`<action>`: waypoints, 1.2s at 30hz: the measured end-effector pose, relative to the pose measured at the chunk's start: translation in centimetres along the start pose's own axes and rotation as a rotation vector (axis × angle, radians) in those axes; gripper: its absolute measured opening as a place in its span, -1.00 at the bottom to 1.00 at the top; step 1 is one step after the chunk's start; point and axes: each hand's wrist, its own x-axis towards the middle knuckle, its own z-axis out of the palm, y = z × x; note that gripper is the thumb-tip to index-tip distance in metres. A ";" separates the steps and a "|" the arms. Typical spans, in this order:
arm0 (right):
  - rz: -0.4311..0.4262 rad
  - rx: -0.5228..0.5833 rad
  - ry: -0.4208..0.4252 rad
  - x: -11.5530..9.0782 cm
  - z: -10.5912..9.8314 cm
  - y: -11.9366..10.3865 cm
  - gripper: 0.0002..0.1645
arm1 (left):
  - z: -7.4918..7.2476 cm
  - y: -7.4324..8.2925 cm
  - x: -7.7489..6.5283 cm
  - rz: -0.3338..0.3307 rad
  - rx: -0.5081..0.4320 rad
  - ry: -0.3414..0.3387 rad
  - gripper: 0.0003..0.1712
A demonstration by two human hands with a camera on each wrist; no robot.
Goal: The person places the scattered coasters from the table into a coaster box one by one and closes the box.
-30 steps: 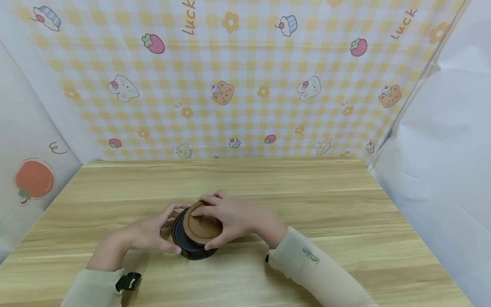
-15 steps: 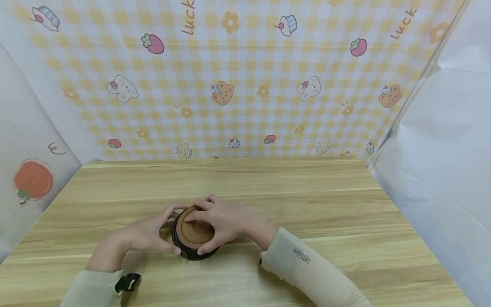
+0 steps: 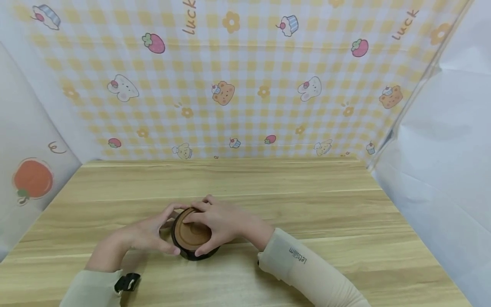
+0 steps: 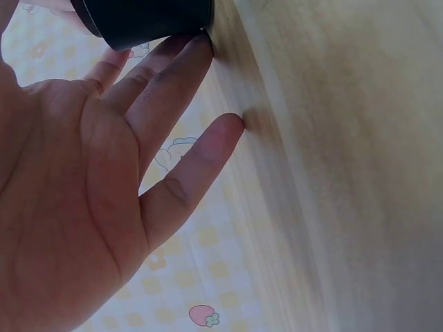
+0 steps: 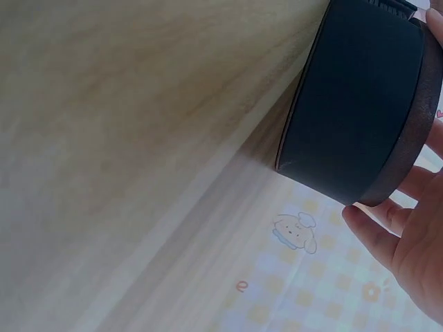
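A low, round black container (image 3: 192,252) is sitting on the pale wooden table (image 3: 307,204) in the lower centre-left of the head view, and a flat brown round lid (image 3: 190,232) is lying on top of it. The right hand (image 3: 220,221) is reaching in from the lower right and spreading over the lid, its fingers curling round the lid's rim with the thumb on the near edge, so most of the lid's right half is being hidden. The left hand (image 3: 147,234) is coming in from the lower left and gripping the container's left side between thumb and fingers; where those fingertips are meeting the wall is hard to make out in that view. In the left wrist view the palm is filling the left of the frame, the fingers (image 4: 173,76) are lying fairly straight with the tips touching the black wall at the top edge, and the container is being cut off there. In the right wrist view the dark wall (image 5: 353,104) is filling the upper right, with fingertips (image 5: 367,225) wrapping its brown rim and the hand running out of frame. A yellow checked backdrop with cartoon prints (image 3: 245,76) is standing behind the table.
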 end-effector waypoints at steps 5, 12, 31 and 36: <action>-0.005 -0.012 0.016 0.1 0.3 -0.1 -0.06 | 0.1 0.1 0.0 -0.021 0.007 0.006 0.16; 0.018 -0.021 -0.018 0.1 0.4 -0.2 -0.02 | 0.2 0.0 0.0 -0.020 0.008 0.010 0.16; 0.081 0.129 -0.025 -2.7 0.6 1.3 -0.05 | 0.4 -0.1 -0.1 -0.006 0.076 0.055 0.18; 0.175 0.212 -0.006 -6.5 0.5 3.6 -0.03 | 0.8 -0.7 -1.3 -0.006 0.175 0.140 0.14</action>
